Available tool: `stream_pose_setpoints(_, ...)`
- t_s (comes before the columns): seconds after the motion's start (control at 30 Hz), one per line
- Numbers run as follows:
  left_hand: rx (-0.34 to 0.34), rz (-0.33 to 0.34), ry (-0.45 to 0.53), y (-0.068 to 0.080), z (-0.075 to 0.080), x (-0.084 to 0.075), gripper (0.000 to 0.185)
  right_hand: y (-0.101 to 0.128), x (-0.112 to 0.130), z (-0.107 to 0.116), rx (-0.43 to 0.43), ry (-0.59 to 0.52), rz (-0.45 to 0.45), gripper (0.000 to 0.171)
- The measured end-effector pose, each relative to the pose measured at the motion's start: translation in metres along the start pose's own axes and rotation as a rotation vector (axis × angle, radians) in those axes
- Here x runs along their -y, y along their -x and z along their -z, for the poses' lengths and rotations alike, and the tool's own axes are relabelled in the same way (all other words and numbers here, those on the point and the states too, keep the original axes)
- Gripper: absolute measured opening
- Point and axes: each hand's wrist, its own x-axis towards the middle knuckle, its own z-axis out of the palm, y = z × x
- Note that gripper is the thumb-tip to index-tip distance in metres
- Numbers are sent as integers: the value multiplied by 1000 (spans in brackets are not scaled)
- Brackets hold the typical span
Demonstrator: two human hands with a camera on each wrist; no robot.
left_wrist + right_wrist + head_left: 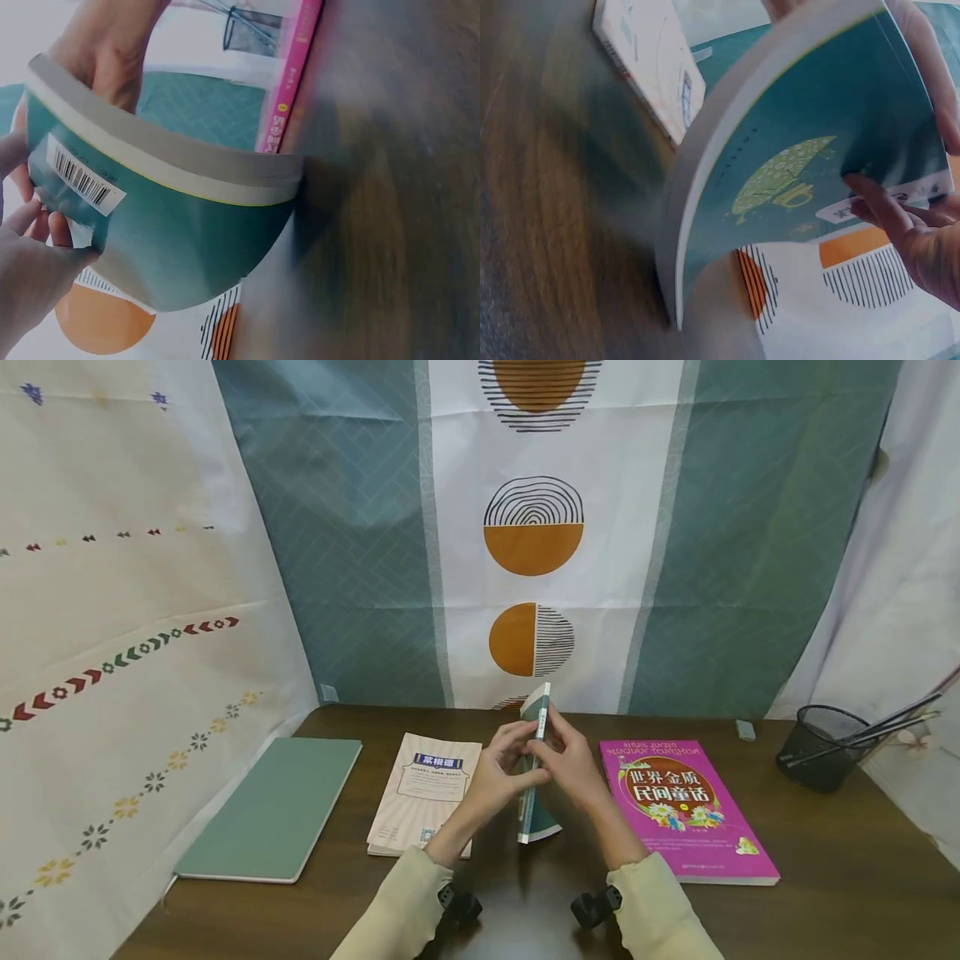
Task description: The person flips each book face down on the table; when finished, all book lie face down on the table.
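A teal paperback book [531, 802] stands on end between the two hands, its spine toward the head camera and its pages bowed. My left hand [498, 774] grips it from the left, with fingertips beside the barcode on the cover [180, 232] in the left wrist view. From the other side my right hand [573, 766] holds it, fingers on the cover with the yellow-green picture [784, 180] in the right wrist view. Whether the lower end touches the table is unclear.
A cream booklet [427, 785] lies left of the hands, and a green hardback notebook [277, 810] farther left. To the right lie a thick pink book [686, 810] and a black mesh pen holder [821, 752] with pens. Cloth hangs behind the brown table [345, 910].
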Motion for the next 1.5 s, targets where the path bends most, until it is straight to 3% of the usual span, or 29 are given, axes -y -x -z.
stream_pose_setpoints(0.17, -9, -46, -29, -6, -6, 1, 62, -1, 7, 4, -102, 65, 19, 69)
stream_pose_setpoints(0.3, -19, -81, -75, -4, -7, 7, 66, 3, 7, 2, -120, 51, 30, 71)
stream_pose_setpoints(0.47, -3, -76, -136, 0, -1, 12, 78, 5, 9, -1, -153, 30, 51, 72)
stream_pose_setpoints(0.6, -47, 14, -139, 5, 12, 13, 76, 2, 16, -4, -183, 8, 66, 73)
stream_pose_setpoints(0.73, -124, 185, -92, 4, 24, 13, 74, 1, 23, -2, -252, -54, 73, 71)
stream_pose_setpoints(0.87, -107, 254, -38, -1, 30, 12, 75, 2, 26, 5, -291, -74, 68, 69)
stream_pose_setpoints(1.0, -120, 228, -32, -6, 31, 10, 74, 2, 24, 16, -302, -51, 44, 67)
stream_pose_setpoints(1.13, -170, 201, -98, -10, 33, 5, 73, -3, 21, 26, -294, -8, 2, 66)
stream_pose_setpoints(1.3, -172, 221, -172, -10, 33, 4, 73, -4, 12, 40, -218, 23, -66, 68)
stream_pose_setpoints(1.5, -152, 215, -127, -7, 30, 10, 73, -4, -5, 55, -139, -8, -108, 72)
